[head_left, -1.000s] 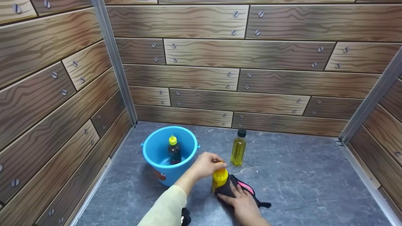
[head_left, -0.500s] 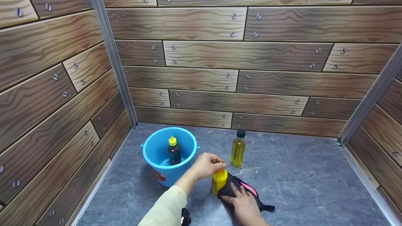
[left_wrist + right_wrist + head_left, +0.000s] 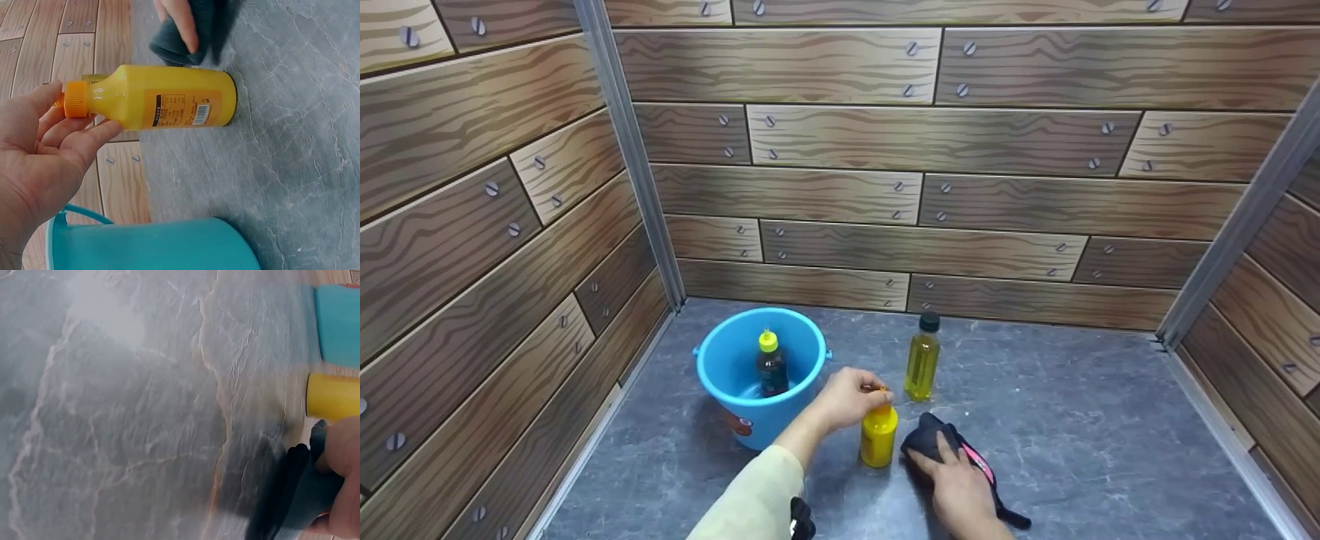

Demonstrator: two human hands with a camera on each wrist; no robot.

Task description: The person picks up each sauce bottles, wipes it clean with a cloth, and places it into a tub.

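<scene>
My left hand (image 3: 844,401) pinches the orange cap (image 3: 76,99) of a yellow bottle (image 3: 878,441) between thumb and fingers. That bottle stands upright on the grey surface, and a label with a barcode shows in the left wrist view. Just right of it, my right hand (image 3: 962,491) holds a soft black cloth pouch (image 3: 928,433) with a pink edge and a dark strap. Its fingers lie over the pouch, which is apart from the bottle. The right wrist view shows the dark fabric (image 3: 315,495) at the hand, whose fingers are partly cut off.
A blue bucket (image 3: 712,382) stands left of the yellow bottle, with a dark bottle with a yellow cap (image 3: 772,367) inside. Behind the hands stands a clear bottle of yellow-green liquid (image 3: 922,364) with a black cap. Wood-patterned walls (image 3: 840,195) enclose the grey surface (image 3: 1080,420).
My right hand has drawn the black pouch away from the yellow bottle, to the right and nearer me, so a gap now shows. My left hand stays at the cap. The head view has shifted slightly.
</scene>
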